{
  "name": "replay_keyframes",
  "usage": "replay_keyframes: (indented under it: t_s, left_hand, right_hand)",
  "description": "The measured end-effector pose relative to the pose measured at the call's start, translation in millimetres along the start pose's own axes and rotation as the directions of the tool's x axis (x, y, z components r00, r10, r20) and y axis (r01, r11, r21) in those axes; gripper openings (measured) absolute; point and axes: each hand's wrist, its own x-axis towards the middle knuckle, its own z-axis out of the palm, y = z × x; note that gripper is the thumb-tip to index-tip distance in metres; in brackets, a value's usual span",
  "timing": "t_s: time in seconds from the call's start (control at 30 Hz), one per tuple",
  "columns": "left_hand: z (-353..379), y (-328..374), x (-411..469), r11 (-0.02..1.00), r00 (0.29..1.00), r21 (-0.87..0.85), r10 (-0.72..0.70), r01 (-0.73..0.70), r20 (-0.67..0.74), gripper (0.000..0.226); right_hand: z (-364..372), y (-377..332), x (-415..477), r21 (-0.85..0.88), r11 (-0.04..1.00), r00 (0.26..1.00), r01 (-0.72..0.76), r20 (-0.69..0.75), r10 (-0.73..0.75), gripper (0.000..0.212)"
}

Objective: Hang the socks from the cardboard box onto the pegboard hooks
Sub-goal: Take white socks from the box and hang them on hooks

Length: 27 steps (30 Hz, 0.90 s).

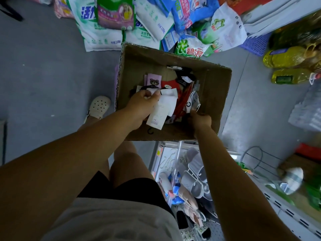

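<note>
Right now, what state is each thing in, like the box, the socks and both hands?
cardboard box, top open, socks inside.
left hand, gripping the white sock pack.
right hand, inside the box beside the striped socks; grip hidden.
red socks, lying loose in the box.
detergent bags, heaped on the floor.

The floor [43, 66] is finished in plain grey and is lit evenly. Along the far edge of the visible floor, detergent bags [107, 23] are piled loosely, printed mostly in green, white and blue. A violet plastic basket [255, 44] is placed just beside the pile, toward the far right corner. Yellow oil bottles [286, 58] are laid near the right edge of the floor, with clear plastic bags [305, 115] nearer. A white shelf [286, 211] with slotted edging is fitted at the near right, and a wire rack [251, 157] is set near it.
</note>
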Motion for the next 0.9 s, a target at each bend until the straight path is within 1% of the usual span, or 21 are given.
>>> replay_keyframes:
  t_s: [0.03, 0.07, 0.13, 0.2, 0.3, 0.37, 0.43, 0.5, 0.63, 0.73, 0.8, 0.9]
  left_hand:
    - [-1, -1, 2, 1.000, 1.000, -0.001, 0.001, -0.001, -0.015, 0.043]
    - [-3, -2, 4, 1.000, 1.000, -0.004, -0.003, 0.003, -0.027, 0.046]
    - [-8, -6, 7, 1.000, 0.999, -0.001, -0.015, 0.015, -0.041, 0.049]
    - [-14, -10, 7, 1.000, 0.999, -0.002, -0.024, 0.024, -0.037, 0.050]
    - [-19, -11, 4, 0.999, 0.999, -0.043, -0.030, 0.029, -0.019, 0.045]
    - [-21, -10, -1, 0.998, 1.000, -0.062, -0.027, 0.027, -0.003, 0.043]
    - [-20, -7, -7, 0.998, 1.000, -0.059, -0.010, 0.011, 0.013, 0.040]
    - [-19, -5, -15, 0.999, 0.999, -0.009, 0.045, -0.045, 0.020, 0.038]
    - [-18, 7, -36, 0.972, 0.984, 0.152, 0.174, -0.178, 0.038, 0.027]
    - [-19, 21, -57, 0.939, 0.968, 0.237, 0.235, -0.249, 0.086, 0.026]
    - [-24, 29, -72, 0.904, 0.949, 0.291, 0.281, -0.313, 0.146, 0.029]
    - [-32, 38, -93, 0.863, 0.925, 0.361, 0.266, -0.353, 0.271, 0.032]
  right_hand:
    - [6, -2, 6, -0.009, 1.000, 1.000, -0.024, -0.020, 0.024, 0.027]
    - [12, -3, 13, -0.020, 1.000, 0.999, -0.010, -0.044, 0.009, 0.027]
    - [19, -1, 25, 0.021, 0.995, 0.991, 0.094, -0.094, -0.092, 0.022]
    - [20, 5, 32, 0.123, 0.979, 0.983, 0.163, -0.107, -0.150, 0.022]
    - [20, 10, 34, 0.255, 0.955, 0.985, 0.152, -0.116, -0.126, 0.022]
    - [23, 7, 26, 0.251, 0.961, 0.976, 0.119, -0.209, -0.066, 0.017]
    - [21, 7, 14, 0.249, 0.956, 0.949, 0.155, -0.306, -0.074, 0.017]
    - [15, 13, -4, 0.303, 0.926, 0.935, 0.226, -0.335, -0.119, 0.021]
    - [-8, 23, -55, 0.408, 0.861, 0.928, 0.304, -0.331, -0.171, 0.023]
    - [-27, 35, -93, 0.420, 0.835, 0.908, 0.357, -0.365, -0.205, 0.022]
    - [-39, 47, -123, 0.442, 0.808, 0.899, 0.390, -0.371, -0.231, 0.020]
    - [-49, 66, -166, 0.561, 0.701, 0.887, 0.441, -0.394, -0.243, 0.019]
